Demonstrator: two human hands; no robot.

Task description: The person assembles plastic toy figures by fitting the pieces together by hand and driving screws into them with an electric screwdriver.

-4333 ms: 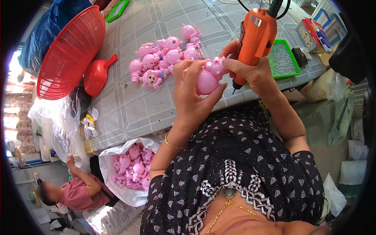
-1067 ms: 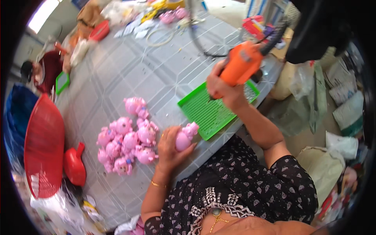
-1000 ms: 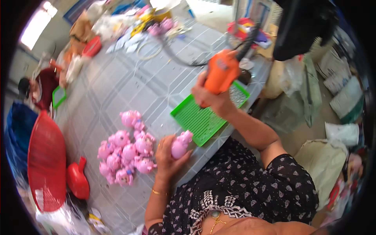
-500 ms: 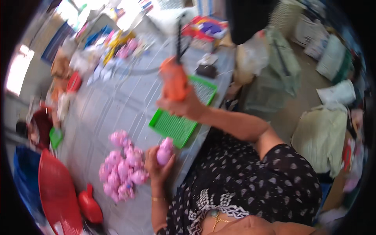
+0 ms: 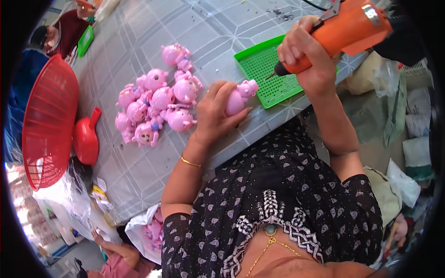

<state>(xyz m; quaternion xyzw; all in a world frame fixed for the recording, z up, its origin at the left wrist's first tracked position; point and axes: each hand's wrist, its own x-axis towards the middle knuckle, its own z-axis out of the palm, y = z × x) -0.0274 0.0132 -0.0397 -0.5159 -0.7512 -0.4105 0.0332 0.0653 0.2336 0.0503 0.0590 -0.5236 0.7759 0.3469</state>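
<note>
My right hand is wrapped around an orange electric screwdriver. Its black nose and thin bit point down and left over a green tray. My left hand grips a pink plastic figure close to the table's near edge. The figure's narrow end sticks out toward the tray, while part of its body is hidden by my fingers. Just left of that hand lies a pile of pink toy figures with round heads. The bit and the held figure are apart.
A large red basket and a red scoop are at the left. Below them, a white bag holds pink pieces. A person in a pink top sits at lower left. Dark bits lie on the patterned tablecloth.
The view has turned and moved closer to the table's near edge. My right hand has lowered the screwdriver and tipped its bit down toward the tray. My left hand still holds the figure.
</note>
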